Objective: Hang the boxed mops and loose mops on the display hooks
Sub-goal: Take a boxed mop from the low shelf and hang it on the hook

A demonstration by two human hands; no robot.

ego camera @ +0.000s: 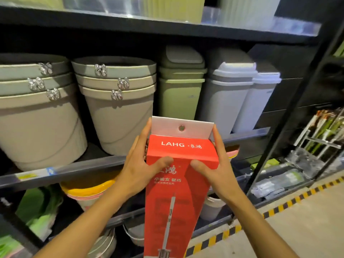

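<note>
Holding the tall red cardboard mop box (pixel 178 185) upright at lower centre, the left hand (pixel 138 164) and right hand (pixel 216 166) clasp its sides, thumbs pressed on front. Its white hang tab (pixel 181 127) remains unhooked; no display hook is clearly visible, so hanging seemingly lies ahead.

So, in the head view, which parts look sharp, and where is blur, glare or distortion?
Head view: the red mop box and both hands, left and right, are sharp; the lower-left green items smear; glare streaks the top shelf's clear strip; the wide lens bends the black upright post.
</note>
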